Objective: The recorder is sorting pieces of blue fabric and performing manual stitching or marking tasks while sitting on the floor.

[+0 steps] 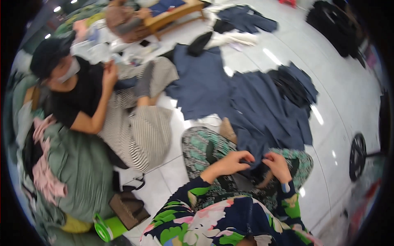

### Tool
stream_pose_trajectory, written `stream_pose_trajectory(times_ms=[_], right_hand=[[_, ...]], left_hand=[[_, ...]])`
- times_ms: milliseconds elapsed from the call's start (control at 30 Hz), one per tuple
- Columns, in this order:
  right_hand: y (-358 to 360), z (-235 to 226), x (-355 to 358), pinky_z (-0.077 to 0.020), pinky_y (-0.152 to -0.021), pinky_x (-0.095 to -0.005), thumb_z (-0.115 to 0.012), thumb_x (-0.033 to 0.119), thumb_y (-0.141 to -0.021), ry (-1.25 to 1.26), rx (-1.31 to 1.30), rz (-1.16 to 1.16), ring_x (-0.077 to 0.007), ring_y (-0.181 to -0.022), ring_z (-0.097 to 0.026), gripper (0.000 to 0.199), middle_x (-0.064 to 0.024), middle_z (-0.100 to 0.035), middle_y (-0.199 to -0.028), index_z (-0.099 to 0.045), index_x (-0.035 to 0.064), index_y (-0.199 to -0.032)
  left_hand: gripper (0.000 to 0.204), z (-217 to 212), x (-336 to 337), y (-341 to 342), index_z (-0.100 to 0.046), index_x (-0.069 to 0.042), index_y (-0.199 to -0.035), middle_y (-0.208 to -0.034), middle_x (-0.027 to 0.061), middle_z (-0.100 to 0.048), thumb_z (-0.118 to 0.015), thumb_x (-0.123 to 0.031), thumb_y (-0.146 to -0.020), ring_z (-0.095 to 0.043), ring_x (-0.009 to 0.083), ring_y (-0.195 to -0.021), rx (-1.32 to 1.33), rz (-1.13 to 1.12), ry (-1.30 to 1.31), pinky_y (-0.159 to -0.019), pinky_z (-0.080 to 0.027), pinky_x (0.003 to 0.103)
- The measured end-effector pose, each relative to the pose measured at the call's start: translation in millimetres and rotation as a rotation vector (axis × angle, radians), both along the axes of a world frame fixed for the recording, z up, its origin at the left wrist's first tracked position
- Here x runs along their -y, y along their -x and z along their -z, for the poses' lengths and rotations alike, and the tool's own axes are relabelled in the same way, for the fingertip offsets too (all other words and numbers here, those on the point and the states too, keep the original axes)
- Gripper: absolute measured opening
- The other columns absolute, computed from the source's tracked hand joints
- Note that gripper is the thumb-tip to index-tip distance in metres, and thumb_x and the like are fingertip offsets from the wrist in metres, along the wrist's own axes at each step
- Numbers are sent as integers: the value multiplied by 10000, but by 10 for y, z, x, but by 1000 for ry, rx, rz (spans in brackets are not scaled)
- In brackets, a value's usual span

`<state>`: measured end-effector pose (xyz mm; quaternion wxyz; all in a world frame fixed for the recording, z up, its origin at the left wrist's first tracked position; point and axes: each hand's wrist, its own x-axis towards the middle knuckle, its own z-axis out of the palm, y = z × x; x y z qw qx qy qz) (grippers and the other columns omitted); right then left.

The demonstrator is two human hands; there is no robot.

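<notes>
I sit on the floor with patterned green trousers over my knees. My left hand [230, 162] and my right hand [278, 164] both pinch the near edge of a navy blue cloth [262, 119] just above my lap. The cloth spreads away from me over the white tiled floor [349, 94]. Fingers of both hands are curled on the fabric, a few centimetres apart.
A person in a black top [78, 98] sits at my left, handling striped fabric [139, 135]. More navy pieces [201, 82] lie ahead. A green bundle [78, 172] with pink cloth, a brown pouch [129, 209], a wooden low table [172, 16] and a black wheel [358, 156] surround me.
</notes>
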<state>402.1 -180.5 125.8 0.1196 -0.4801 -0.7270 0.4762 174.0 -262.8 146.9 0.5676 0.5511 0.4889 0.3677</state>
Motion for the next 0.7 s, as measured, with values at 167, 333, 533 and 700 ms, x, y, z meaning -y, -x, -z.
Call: stream_pose_trajectory(times_ms=[167, 333, 533, 700], right_hand=[[-11, 99, 8, -455, -599, -316, -681, 96, -743, -191, 20, -96, -218, -637, -600, 196, -142, -623, -697, -648, -40, -880], [-58, -106, -13, -460, -580, -338, -719, 6, -654, -148, 3, -43, -299, -580, -565, 142, -130, -578, -642, -638, -20, -767], [-202, -84, 35, -415, -558, -293, -693, 15, -684, -104, 140, -99, -183, -587, -534, 146, -85, -529, -630, -631, -39, -804], [-329, -42, 59, -402, -551, -300, -673, 19, -709, -245, 29, -175, -210, -542, -517, 130, -94, -548, -612, -645, -24, -829]], left_hand=[[265, -3, 81, 73, -594, -20, -1057, -962, 24, -630, -657, -53, -801, -567, 79, -870, 123, -117, -5, -760, -452, 226], [254, -62, 48, 64, -588, -19, -1064, -931, 2, -607, -650, -49, -820, -532, 52, -838, 154, -204, 8, -742, -432, 208], [223, -89, -85, -219, -587, -16, -1058, -952, 13, -597, -615, -17, -837, -536, 61, -859, 286, -128, -64, -756, -437, 215], [241, -201, -97, -344, -580, 2, -1036, -908, 35, -609, -605, -4, -797, -551, 89, -838, 241, -71, -100, -753, -450, 239]])
